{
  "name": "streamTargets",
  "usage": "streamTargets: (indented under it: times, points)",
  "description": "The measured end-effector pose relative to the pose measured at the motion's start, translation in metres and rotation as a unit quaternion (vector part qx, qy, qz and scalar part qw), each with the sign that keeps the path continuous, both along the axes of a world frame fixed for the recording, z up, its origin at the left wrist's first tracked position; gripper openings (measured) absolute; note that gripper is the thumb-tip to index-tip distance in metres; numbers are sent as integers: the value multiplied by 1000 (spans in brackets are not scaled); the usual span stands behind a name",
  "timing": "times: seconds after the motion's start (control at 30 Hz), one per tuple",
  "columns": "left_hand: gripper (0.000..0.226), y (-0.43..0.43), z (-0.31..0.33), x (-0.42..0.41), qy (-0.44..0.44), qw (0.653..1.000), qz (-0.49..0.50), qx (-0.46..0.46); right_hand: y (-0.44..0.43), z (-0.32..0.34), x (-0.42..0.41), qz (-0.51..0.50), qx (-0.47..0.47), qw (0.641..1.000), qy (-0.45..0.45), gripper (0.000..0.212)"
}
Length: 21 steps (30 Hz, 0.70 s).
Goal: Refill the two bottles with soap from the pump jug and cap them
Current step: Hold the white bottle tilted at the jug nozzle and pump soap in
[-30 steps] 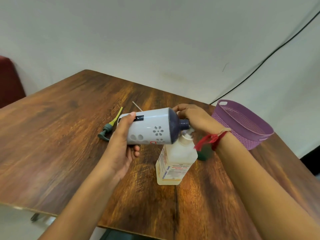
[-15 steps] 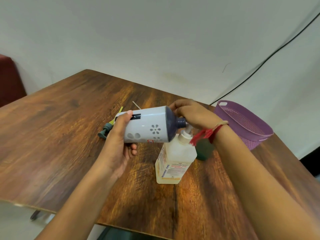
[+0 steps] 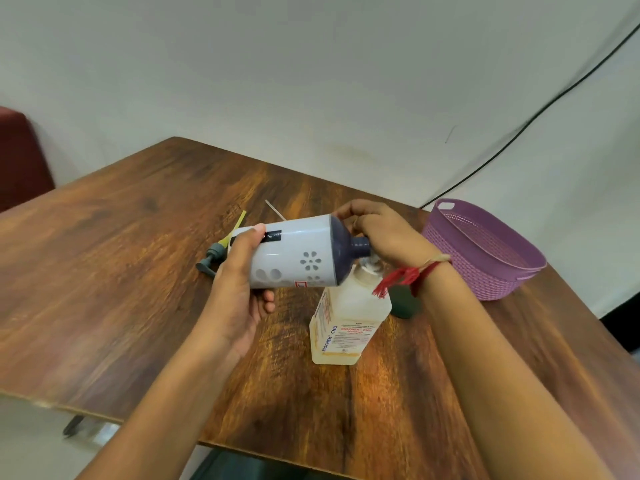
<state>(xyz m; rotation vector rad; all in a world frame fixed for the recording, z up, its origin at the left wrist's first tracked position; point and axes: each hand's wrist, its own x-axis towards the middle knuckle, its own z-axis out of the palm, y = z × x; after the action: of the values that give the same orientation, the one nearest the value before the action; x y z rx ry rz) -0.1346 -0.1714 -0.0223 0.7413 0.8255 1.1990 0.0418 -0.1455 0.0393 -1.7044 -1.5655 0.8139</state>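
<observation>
left hand (image 3: 239, 292) grips the white bottle (image 3: 298, 252) on its side, neck aimed right at the pump jug (image 3: 346, 323) standing mid-table, likely so soap lands inside; right hand (image 3: 384, 233) curls over the jug's pump head, seemingly to press; a loose pump cap (image 3: 213, 259) lies far left

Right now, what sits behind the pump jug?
A dark green object, partly covered by the pump jug and the red wrist thread; its top is hidden, so I cannot identify it.

The pump jug (image 3: 346, 327) stands centre frame on the tabletop (image 3: 104, 289); basket (image 3: 485, 278) upper right, pump head (image 3: 210, 261) upper left.
</observation>
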Motion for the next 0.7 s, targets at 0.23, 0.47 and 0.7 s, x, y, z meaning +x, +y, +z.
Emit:
streamTargets:
  times: [0.23,0.47,0.7]
  points:
    - [33,1,5,-2,1,1000,-14,9,-2,16,3,59,-75,994,-52,33]
    - [32,2,0,3,9,1000,-13,-18,-9,2,1,-6,-29,997,68,37]
    - [35,2,3,2,-3,1000,-23,10,0,13,5,24,-101,995,1,28]
